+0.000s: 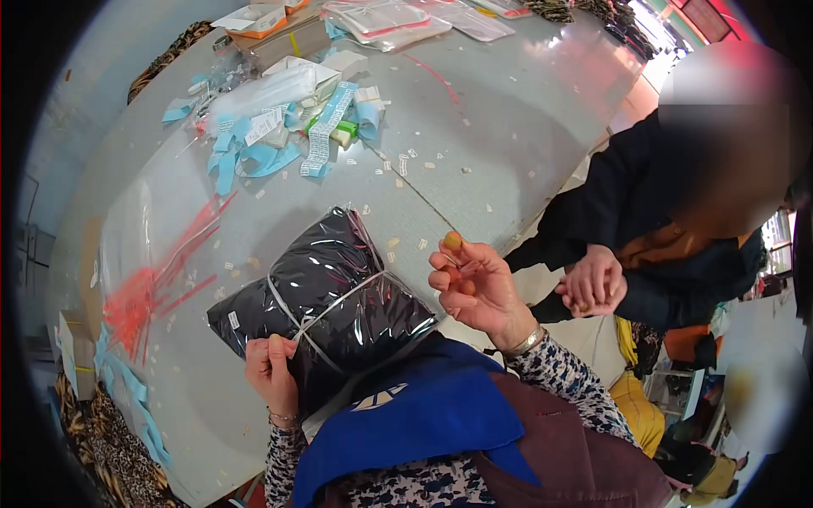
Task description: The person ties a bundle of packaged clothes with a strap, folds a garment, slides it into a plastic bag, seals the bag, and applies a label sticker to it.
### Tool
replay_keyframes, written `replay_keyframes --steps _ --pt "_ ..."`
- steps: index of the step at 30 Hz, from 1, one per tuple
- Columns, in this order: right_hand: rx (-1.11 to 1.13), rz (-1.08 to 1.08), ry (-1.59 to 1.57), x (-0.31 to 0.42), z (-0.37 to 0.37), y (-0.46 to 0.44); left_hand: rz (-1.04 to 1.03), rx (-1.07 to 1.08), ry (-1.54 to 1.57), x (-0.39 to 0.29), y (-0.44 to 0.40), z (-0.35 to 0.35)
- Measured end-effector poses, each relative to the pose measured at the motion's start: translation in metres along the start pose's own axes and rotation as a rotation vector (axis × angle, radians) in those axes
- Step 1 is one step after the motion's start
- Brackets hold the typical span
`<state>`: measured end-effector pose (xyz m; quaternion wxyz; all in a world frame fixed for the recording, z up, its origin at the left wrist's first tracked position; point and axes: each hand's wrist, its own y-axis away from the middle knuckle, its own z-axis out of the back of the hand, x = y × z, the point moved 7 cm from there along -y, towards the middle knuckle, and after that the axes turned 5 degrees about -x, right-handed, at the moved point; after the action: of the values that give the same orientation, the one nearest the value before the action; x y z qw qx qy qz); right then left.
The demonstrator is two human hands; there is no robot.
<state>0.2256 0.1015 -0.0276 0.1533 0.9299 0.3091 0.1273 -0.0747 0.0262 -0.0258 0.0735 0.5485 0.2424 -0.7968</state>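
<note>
A black bundle point(339, 271) in clear, shiny plastic lies at the table's near edge. White string point(339, 302) runs crosswise around it, meeting in a knot at the middle. At the bundle's lower left, my left hand point(273, 372) is closed in a pinch by the knot, apparently on an end of the string. My right hand point(481, 292) is raised right of the bundle, its fingers curled around a few small round yellow-orange things. One such ball point(453, 240) shows at the fingertips; they look like small fruit, but I cannot tell the kind.
Blue printed label strips point(329, 127) lie heaped with packs at the back. Red plastic strands point(140, 300) spread on the left. Clear plastic bags point(381, 21) are at the far edge, and paper scraps dot the table point(508, 144). A person with clasped hands point(593, 284) is at the right.
</note>
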Motion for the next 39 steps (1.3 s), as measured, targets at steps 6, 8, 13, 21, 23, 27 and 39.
replay_keyframes --steps 6,8,13,21,23,27,39 --pt "-0.048 0.016 -0.078 0.008 0.003 -0.014 0.017 -0.008 -0.041 -0.002 -0.001 -0.001" --pt "-0.062 0.023 -0.098 0.009 -0.002 -0.018 0.024 -0.012 -0.057 -0.002 0.000 -0.002" --pt "-0.021 0.002 -0.216 0.015 -0.010 -0.028 0.061 -0.041 -0.090 -0.006 -0.002 -0.004" --pt "0.015 -0.012 -0.224 0.029 -0.016 -0.042 0.045 -0.059 -0.115 -0.001 -0.001 -0.002" --pt "0.059 -0.023 -0.176 0.032 -0.016 -0.046 0.028 -0.047 -0.125 -0.001 0.000 -0.004" --pt "0.023 -0.008 0.000 0.031 -0.011 -0.049 0.049 -0.041 -0.232 -0.006 -0.001 0.004" --pt "0.253 0.064 1.471 -0.058 -0.039 -0.068 0.040 -0.152 -0.113 -0.030 0.005 0.010"
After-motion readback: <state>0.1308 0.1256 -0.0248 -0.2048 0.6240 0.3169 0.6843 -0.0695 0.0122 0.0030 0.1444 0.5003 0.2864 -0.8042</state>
